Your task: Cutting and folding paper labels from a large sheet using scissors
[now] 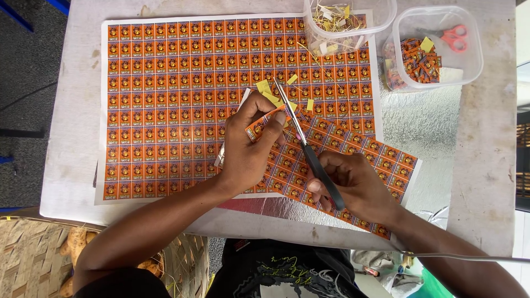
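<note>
My left hand pinches a short strip of small orange printed labels between thumb and fingers, above the middle of the table. My right hand grips black-handled scissors, whose blades point up and left and meet the strip's edge. Beneath both hands lies a smaller sheet of the same orange labels, tilted across a large sheet of orange labels that is spread over the table.
Small yellow paper scraps lie on the large sheet. At the back stand a clear tub with yellow trimmings and a clear tub with cut labels and red-handled scissors. A woven basket sits at lower left.
</note>
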